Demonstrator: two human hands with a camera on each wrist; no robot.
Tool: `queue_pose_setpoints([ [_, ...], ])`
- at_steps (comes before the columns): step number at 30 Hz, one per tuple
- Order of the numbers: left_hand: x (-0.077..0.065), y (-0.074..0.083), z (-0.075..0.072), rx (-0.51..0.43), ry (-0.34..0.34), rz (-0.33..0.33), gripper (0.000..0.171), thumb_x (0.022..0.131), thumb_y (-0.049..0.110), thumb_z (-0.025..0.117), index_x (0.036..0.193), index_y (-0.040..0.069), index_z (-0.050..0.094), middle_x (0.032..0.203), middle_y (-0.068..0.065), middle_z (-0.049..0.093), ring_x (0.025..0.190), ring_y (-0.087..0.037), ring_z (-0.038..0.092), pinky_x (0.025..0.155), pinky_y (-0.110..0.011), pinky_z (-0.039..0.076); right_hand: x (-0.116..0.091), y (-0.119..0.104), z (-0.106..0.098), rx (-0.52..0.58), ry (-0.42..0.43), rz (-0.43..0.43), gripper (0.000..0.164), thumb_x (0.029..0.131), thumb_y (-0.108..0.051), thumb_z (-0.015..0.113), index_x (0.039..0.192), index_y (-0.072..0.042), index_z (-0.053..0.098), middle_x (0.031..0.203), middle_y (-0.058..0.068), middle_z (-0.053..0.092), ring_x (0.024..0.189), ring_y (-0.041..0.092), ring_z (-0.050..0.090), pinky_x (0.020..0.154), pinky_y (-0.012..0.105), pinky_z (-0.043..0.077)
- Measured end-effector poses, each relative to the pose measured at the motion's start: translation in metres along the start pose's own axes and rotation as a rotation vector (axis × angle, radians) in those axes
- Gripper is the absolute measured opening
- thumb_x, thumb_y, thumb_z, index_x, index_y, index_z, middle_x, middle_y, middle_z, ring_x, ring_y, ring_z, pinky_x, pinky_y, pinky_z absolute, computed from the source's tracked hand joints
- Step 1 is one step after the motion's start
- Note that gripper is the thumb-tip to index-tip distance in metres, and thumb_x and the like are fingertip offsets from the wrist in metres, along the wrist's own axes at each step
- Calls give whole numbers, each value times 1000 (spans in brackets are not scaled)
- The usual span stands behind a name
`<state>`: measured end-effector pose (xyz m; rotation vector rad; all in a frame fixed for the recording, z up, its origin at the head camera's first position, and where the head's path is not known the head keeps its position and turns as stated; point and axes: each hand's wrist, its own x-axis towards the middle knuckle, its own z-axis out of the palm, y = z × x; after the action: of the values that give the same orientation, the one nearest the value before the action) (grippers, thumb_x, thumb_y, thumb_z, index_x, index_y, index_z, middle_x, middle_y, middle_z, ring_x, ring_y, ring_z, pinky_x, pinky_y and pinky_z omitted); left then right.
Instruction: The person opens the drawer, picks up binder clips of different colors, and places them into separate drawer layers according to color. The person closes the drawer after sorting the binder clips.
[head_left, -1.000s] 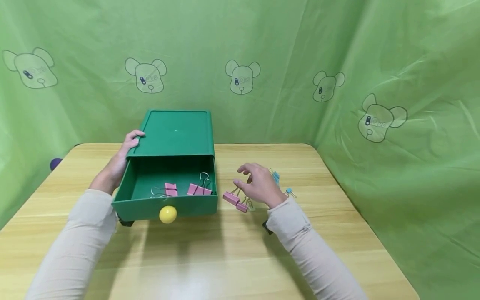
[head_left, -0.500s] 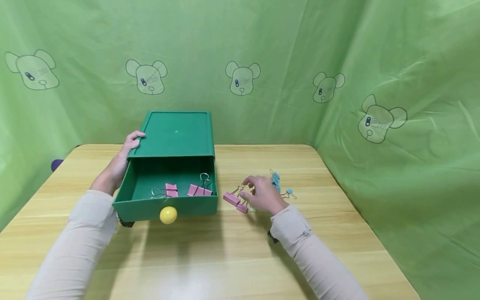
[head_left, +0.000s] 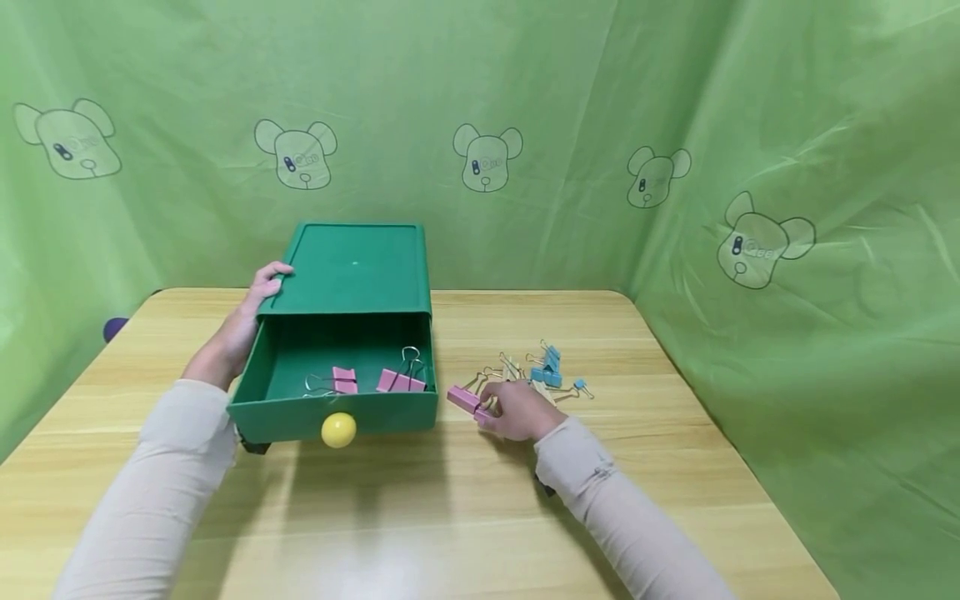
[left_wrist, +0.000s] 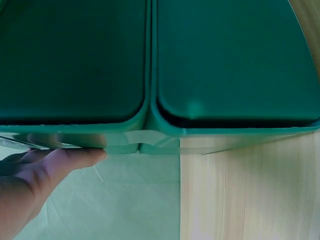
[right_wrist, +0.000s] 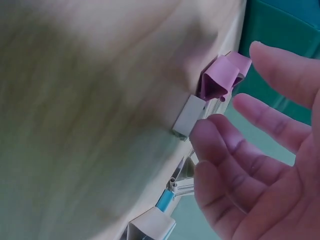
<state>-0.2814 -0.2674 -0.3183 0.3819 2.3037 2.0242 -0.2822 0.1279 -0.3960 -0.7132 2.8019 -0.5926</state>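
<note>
My left hand (head_left: 243, 321) rests against the left side of a green drawer box (head_left: 356, 271), fingertips at its top edge. Its drawer (head_left: 285, 417), with a yellow knob (head_left: 339, 430), is pulled out. In it lie a pink binder clip (head_left: 344, 381) and another pink binder clip (head_left: 401, 382). Over the table, my right hand (head_left: 521, 410) is at a small pink binder clip (head_left: 482, 414), beside a larger pink binder clip (head_left: 462, 399). In the right wrist view, thumb and index finger stand apart near the pink clips (right_wrist: 220, 77); no grip shows.
Beyond my right hand lie pale yellow binder clips (head_left: 511, 368), blue binder clips (head_left: 547, 377) and a small blue binder clip (head_left: 581, 385). The wooden table (head_left: 375, 525) is bordered by a green curtain (head_left: 547, 233) behind and to the right.
My right hand has come down and nearer to me, onto the small pink binder clip, uncovering the yellow and blue clips. My left hand and the drawer box stay put.
</note>
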Motion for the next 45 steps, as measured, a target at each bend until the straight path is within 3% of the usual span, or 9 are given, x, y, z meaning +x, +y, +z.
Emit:
queue_pose_setpoints([
  [8, 0, 1, 0, -1, 3, 5, 27, 102, 53, 23, 128, 48, 30, 155, -10, -4, 131, -47, 12, 97, -60, 24, 3, 0, 3, -69, -1, -17, 35, 78, -17, 82, 107, -5, 68, 75, -2, 63, 61, 10, 55, 59, 26, 49],
  [14, 0, 1, 1, -20, 3, 5, 26, 102, 51, 23, 127, 49, 31, 155, -9, -5, 132, -45, 12, 96, -56, 25, 3, -1, 4, -94, -33, 25, 28, 78, -17, 82, 100, -9, 68, 72, -2, 58, 61, 13, 54, 57, 28, 46],
  [26, 1, 1, 2, -27, -2, 11, 26, 102, 50, 23, 127, 48, 30, 155, -10, -4, 131, -46, 12, 95, -55, 26, 1, 1, 5, -156, 4, -24, 16, 80, -10, 78, 86, -10, 64, 68, -2, 55, 60, 13, 51, 57, 28, 47],
  [35, 1, -1, 1, -30, -6, 1, 27, 102, 50, 23, 128, 48, 30, 155, -10, -6, 132, -46, 11, 95, -56, 26, -2, 3, 5, -129, -8, -25, 28, 84, -9, 74, 111, -5, 66, 82, 3, 64, 66, 13, 56, 66, 32, 52],
  [40, 1, 0, 1, -15, -8, 1, 27, 102, 51, 22, 128, 48, 29, 155, -10, -6, 132, -47, 11, 97, -58, 24, 0, 1, 2, -107, 26, -7, 29, 89, -13, 71, 115, -1, 66, 82, 4, 64, 57, 13, 51, 59, 30, 49],
  [45, 0, 1, 1, -7, -4, 1, 27, 102, 53, 23, 127, 48, 29, 155, -11, -5, 131, -47, 13, 96, -56, 25, 1, 0, -2, -100, 56, 16, 28, 90, -12, 69, 115, 1, 65, 94, 9, 66, 67, 15, 55, 68, 32, 52],
])
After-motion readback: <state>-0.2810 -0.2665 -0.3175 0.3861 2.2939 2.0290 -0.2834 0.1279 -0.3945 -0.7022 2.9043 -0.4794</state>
